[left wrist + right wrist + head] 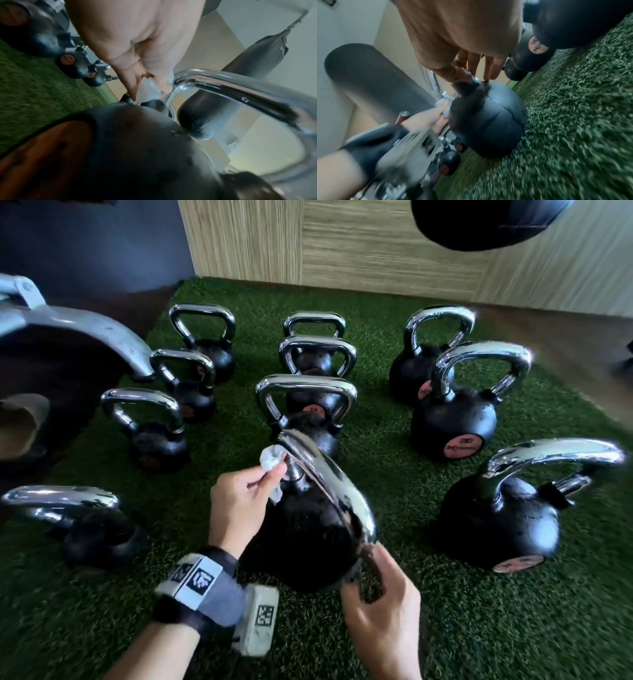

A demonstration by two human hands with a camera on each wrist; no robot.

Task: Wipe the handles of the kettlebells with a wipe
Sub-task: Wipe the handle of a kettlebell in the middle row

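A black kettlebell point(301, 542) stands on green turf in the middle of the head view, its chrome handle point(329, 484) running away from me. My left hand point(270, 474) pinches a crumpled white wipe point(272, 460) against the far leg of that handle. The left wrist view shows the wipe point(147, 92) between the fingers, pressed where the handle point(231, 86) meets the ball. My right hand point(368, 573) pinches the near base of the handle between thumb and fingers. In the right wrist view its other fingertips point(488, 79) touch the ball point(493, 117).
Several more chrome-handled kettlebells stand around on the turf point(394, 440), the nearest at right point(496, 518) and left point(96, 532). A large dark weight with a metal bracket point(68, 344) sits at left. A black punch bag point(486, 220) hangs above right, before a wood wall point(376, 251).
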